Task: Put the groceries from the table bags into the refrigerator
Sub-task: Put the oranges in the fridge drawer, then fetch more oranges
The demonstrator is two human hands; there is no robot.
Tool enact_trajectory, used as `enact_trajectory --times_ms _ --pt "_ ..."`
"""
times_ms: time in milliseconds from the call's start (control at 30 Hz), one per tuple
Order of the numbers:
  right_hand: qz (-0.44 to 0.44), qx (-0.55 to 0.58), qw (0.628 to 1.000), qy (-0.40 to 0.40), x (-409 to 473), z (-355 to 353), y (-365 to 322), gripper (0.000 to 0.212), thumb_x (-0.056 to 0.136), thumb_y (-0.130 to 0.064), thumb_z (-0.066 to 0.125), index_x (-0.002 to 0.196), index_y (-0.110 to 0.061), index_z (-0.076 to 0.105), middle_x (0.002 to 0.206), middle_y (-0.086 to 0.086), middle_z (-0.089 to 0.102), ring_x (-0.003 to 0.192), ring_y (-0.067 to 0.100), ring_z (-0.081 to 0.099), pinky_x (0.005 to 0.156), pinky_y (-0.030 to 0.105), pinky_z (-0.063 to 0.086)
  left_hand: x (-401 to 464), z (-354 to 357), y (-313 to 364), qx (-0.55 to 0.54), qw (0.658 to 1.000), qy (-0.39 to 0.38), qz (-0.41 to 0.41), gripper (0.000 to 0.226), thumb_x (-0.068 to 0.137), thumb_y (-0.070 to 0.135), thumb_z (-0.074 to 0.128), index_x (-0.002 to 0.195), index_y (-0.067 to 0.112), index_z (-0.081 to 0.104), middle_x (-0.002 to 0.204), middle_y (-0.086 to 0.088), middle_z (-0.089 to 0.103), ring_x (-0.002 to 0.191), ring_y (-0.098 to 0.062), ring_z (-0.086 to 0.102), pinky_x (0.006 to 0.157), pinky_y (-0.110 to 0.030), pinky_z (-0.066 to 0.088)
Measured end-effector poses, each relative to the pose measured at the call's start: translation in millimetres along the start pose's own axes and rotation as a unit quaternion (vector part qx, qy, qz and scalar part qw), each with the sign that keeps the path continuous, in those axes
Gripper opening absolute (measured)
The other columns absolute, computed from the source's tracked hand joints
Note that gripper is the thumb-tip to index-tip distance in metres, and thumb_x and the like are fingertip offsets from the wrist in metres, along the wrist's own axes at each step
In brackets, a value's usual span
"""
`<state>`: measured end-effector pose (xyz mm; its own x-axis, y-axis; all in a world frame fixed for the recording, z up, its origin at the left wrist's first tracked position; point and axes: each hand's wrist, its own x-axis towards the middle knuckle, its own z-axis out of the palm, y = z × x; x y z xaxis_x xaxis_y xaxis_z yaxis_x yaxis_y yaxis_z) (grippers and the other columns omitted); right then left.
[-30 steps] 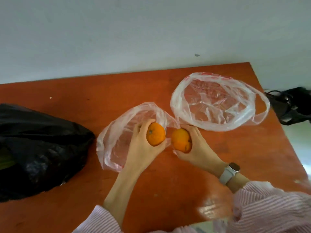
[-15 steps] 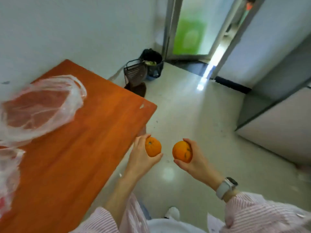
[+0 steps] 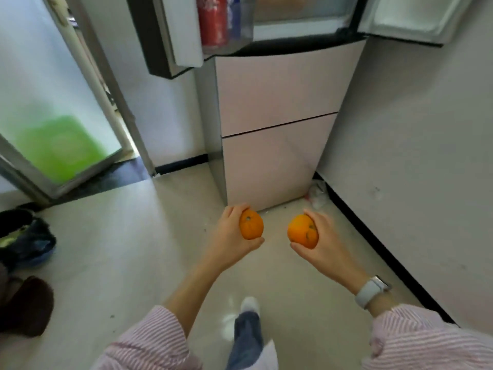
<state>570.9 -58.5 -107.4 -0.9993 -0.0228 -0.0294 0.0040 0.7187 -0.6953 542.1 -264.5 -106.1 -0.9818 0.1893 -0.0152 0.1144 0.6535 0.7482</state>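
Observation:
My left hand [image 3: 230, 235] grips one orange [image 3: 250, 224], and my right hand [image 3: 324, 240] grips a second orange [image 3: 302, 231]. Both are held out over the floor, just in front of the refrigerator [image 3: 277, 124]. The refrigerator has pale pink lower drawers that are closed. Its upper doors stand open, the left door [image 3: 170, 36] and the right door [image 3: 408, 17] swung outward. A red can [image 3: 213, 20] and other drinks sit in the left door shelf. The table and bags are out of view.
A grey wall [image 3: 416, 156] runs close along the refrigerator's right side. A doorway with a glass door [image 3: 61, 124] is at the left. A dark bin [image 3: 24, 239] and a brown object [image 3: 26, 305] sit on the floor at far left. My foot [image 3: 249, 305] is below.
I have turned away from the table, which has left the view, and now face the open refrigerator. Both hands still hold their oranges in front of me.

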Motion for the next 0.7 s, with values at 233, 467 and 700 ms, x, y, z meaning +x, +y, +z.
enact_trajectory --times_ms 233,467,700 --pt "0.004 0.018 0.995 0.097 153 -91 25 0.073 0.075 -0.019 0.074 0.135 -0.018 0.033 0.131 0.008 0.034 0.106 0.010 0.039 0.088 0.020 0.033 197 -1 59 0.002 0.994 -0.007 0.112 0.076 0.069 0.031 0.077 0.134 0.021 0.038 0.130 -0.002 0.043 0.115 -0.017 0.046 0.089 -0.019 0.034" --pt "-0.006 0.027 0.989 0.143 301 -185 19 0.073 0.075 -0.018 0.073 0.136 -0.017 0.032 0.131 0.008 0.034 0.110 0.015 0.041 0.089 0.023 0.034 367 -33 143 -0.037 0.984 0.017 0.176 0.075 0.072 0.024 0.077 0.134 0.018 0.037 0.132 -0.005 0.039 0.112 -0.014 0.043 0.087 -0.021 0.035" --pt "-0.085 0.029 0.973 0.210 445 -280 0 0.074 0.073 -0.020 0.075 0.135 -0.022 0.034 0.120 -0.002 0.032 0.104 0.008 0.038 0.086 0.020 0.032 511 -72 238 -0.060 0.959 0.127 0.245 0.072 0.070 0.026 0.078 0.131 0.020 0.040 0.127 -0.001 0.041 0.107 -0.010 0.042 0.087 -0.023 0.034"
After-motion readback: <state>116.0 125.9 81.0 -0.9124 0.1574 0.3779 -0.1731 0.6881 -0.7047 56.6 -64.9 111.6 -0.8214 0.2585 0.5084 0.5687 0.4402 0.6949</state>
